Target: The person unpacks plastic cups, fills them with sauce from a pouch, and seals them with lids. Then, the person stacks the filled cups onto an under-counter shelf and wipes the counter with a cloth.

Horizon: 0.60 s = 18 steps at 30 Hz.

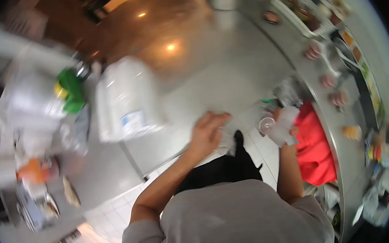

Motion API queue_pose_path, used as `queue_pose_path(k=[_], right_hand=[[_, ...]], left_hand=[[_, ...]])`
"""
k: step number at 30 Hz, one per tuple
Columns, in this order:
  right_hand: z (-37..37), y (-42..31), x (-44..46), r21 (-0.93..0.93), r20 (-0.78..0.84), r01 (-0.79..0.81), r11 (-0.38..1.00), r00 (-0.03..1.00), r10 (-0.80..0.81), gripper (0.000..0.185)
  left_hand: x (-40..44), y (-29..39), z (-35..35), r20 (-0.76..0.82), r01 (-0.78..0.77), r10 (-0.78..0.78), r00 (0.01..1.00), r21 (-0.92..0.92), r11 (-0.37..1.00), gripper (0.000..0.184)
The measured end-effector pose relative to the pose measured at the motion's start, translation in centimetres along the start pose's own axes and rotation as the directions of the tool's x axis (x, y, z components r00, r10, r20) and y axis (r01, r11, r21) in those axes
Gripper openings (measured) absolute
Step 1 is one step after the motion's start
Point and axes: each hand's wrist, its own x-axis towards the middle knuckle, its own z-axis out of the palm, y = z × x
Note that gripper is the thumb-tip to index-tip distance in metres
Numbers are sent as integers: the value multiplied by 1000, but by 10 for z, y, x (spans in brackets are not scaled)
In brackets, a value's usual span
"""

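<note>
My left hand point(207, 135) is over the near edge of the steel counter, its fingers bent. A crumpled, greyish translucent piece point(227, 140) hangs beneath those fingers and seems held by them; blur hides its kind. On the other side, my right hand point(293, 132) closes round a whitish translucent plastic piece point(283, 126). Right against it is a clear round plastic cup or lid point(266, 124), and I cannot tell whether the two are joined. Red cloth point(314, 149) hangs beside my right forearm.
A wrapped white pack point(129, 99) lies on the steel counter point(200, 85). Left of it are a green-and-yellow item point(71, 92) and an orange-labelled container point(37, 170). A clear plastic bag point(287, 93) lies beyond my right hand. A white tray of jars point(301, 15) stands far right.
</note>
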Motion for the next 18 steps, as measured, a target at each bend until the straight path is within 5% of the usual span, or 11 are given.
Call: queue_pose_path(k=[3, 6, 8, 9, 12, 14, 17, 18], right_hand=[[89, 47, 65, 40, 93, -73, 996, 993, 69, 62], [179, 113, 113, -317, -143, -333, 888, 943, 302, 72], [279, 163, 165, -563, -12, -397, 724, 881, 474, 73], [292, 208, 186, -759, 102, -223, 612, 887, 450, 51], [315, 321, 240, -966, 98, -34, 256, 871, 482, 63], [309, 387, 263, -991, 132, 124, 45, 938, 320, 68], [295, 446, 278, -975, 207, 215, -54, 971, 123, 60], [286, 457, 280, -980, 192, 184, 79, 975, 113, 55]], left_hand=[[-61, 18, -70, 65, 128, -124, 990, -70, 989, 21], [-134, 5, -138, -73, 181, -189, 979, -99, 978, 12], [-178, -9, -185, -197, 226, -235, 952, -66, 972, 9], [-198, -13, -206, -245, 281, -280, 928, -31, 959, 10], [-248, -34, -255, -351, 383, -358, 865, 2, 924, 14], [-264, -57, -275, -433, 430, -382, 816, 14, 902, 15], [-274, -91, -293, -594, 515, -434, 678, -38, 856, 12], [-276, -101, -295, -631, 543, -482, 608, -112, 832, 11]])
